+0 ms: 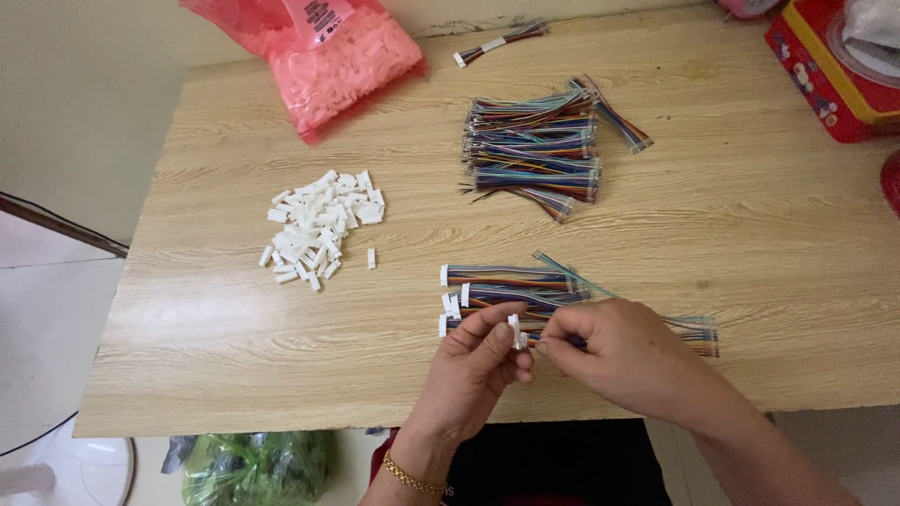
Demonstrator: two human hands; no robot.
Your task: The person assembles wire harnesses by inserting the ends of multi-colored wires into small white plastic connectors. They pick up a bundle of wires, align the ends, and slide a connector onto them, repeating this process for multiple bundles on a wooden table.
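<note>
My left hand (476,364) pinches a small white plastic connector (515,331) between thumb and fingers near the table's front edge. My right hand (626,356) holds the end of a multicoloured ribbon wire (698,330) right against that connector. Just beyond my hands lie a few finished wires with white connectors (506,284). A loose heap of white connectors (319,228) sits to the left. A large bundle of coloured wires (539,150) lies further back, at the middle of the table.
The wooden table (234,337) carries a pink bag of white connectors (342,61) at the back left, a single wire (497,42) at the back, and a red tin (830,70) at the back right. A green bag (258,464) lies on the floor below.
</note>
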